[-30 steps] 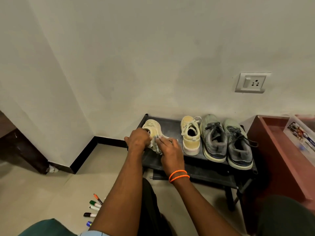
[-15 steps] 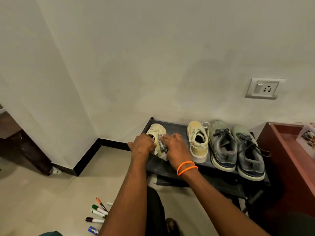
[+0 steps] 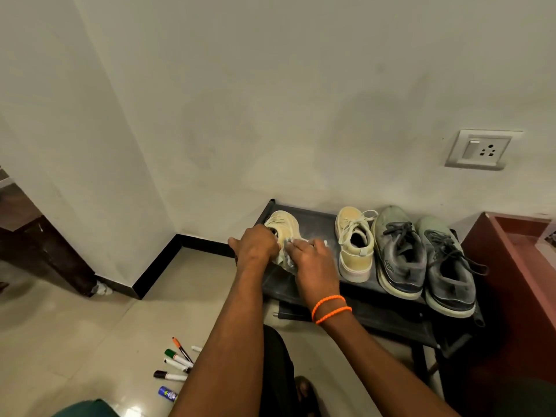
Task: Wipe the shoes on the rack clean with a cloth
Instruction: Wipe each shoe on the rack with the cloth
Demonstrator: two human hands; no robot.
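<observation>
we see a low black rack against the wall, with four shoes in a row along its top shelf. at the left end sits a cream shoe, and our left hand grips it at the near end, fingers curled over its opening. our right hand presses a pale cloth against the right side of that same shoe; only small crumpled bits of the cloth show beside and beneath the fingers, which lie fairly flat over it, and we cannot tell whether the thumb pinches it underneath. two orange bands circle the right wrist. just to the right, apart from the hands, stands the second cream shoe, upright with its heel toward us and its laces loose. next to it, nearly touching, comes a pair of grey shoes with dark laces, side by side and reaching the rack's right end. a reddish-brown cabinet stands right of the rack. a white wall socket is mounted above the grey pair. on the tiled floor near our left arm lies a scatter of markers, with a small blue tube just beside them. dark wooden furniture stands at the far left.
</observation>
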